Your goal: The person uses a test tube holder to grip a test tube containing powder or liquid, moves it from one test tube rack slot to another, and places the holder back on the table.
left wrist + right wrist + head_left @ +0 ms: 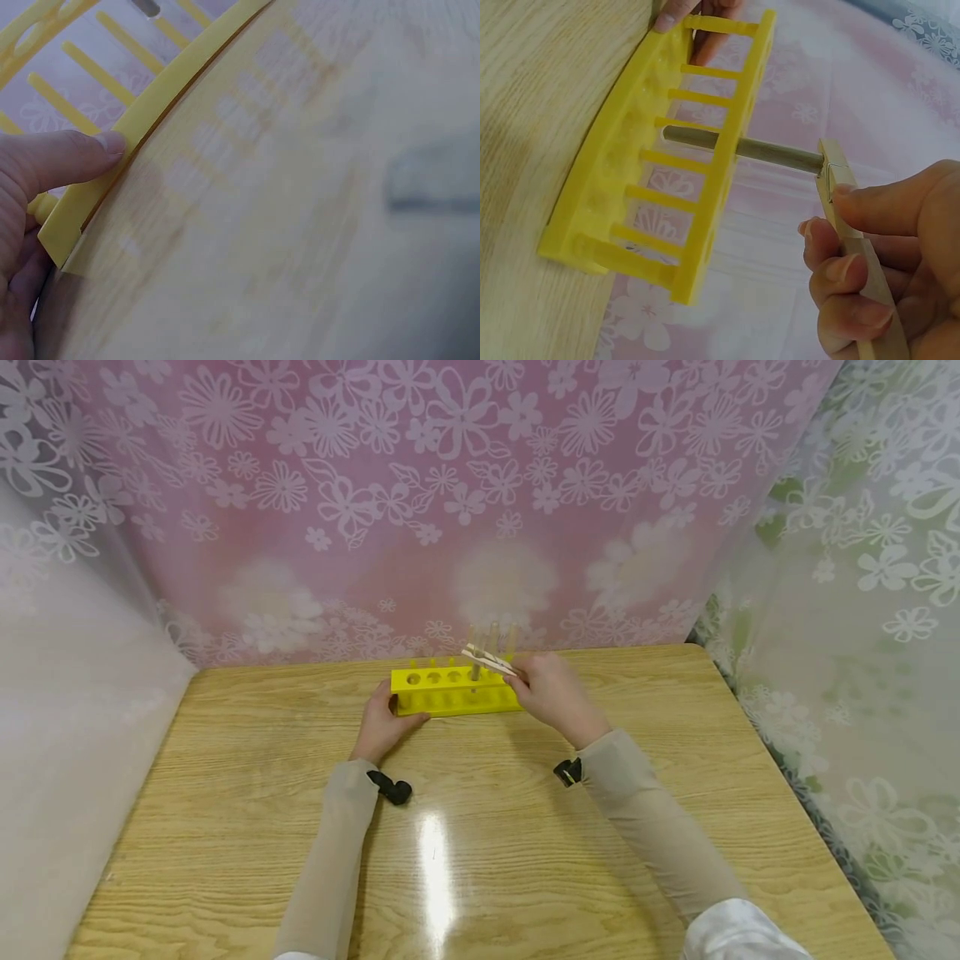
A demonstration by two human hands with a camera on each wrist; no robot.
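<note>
Head view: our left hand (381, 723) grips rack (450, 690) at left, right hand (553, 697) grips clamp (489, 662); we should hold tube (476, 674) upright.

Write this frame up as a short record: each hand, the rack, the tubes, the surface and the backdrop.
Left hand: the hand grips the near-left end of the yellow rack, thumb on its base
Right hand: the hand holds a wooden clamp
Clamp: pinches a grey-looking tube
Grey-looking tube: passes through the rack's upper shelf; contact with the base unclear
Other tubes: clear, faint, in the rack; count unclear
Rack: upright on the wooden table
Backdrop: pink floral curtain
</note>
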